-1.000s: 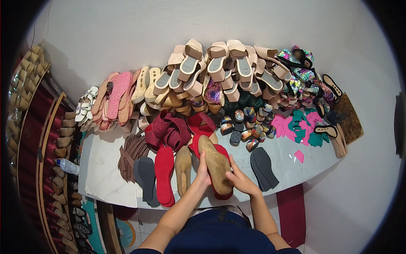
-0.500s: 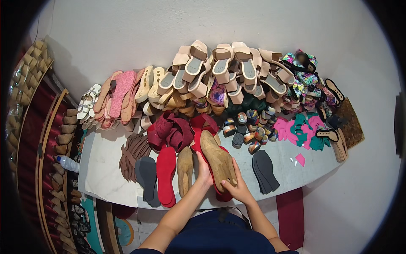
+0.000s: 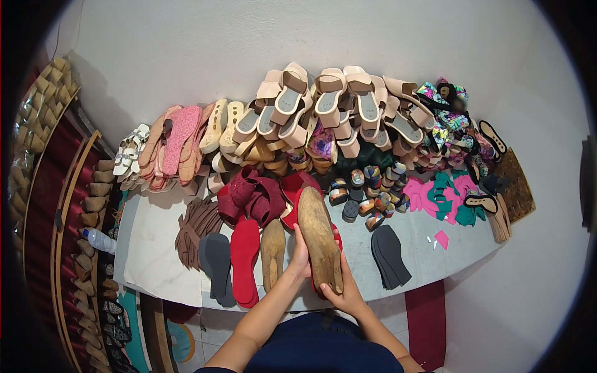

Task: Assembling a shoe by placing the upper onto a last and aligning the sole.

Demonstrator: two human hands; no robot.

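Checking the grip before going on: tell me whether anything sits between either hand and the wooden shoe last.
Nothing visible does. The left hand lies against the wooden shoe last on its left side, and the right hand cups its near end from below. A red sole lies under the last, not between it and the hands.

Pale worktable (image 3: 155, 248) with heaped sandals (image 3: 323, 118), red insole (image 3: 244, 261), dark soles (image 3: 388, 255), wooden last (image 3: 272, 252).
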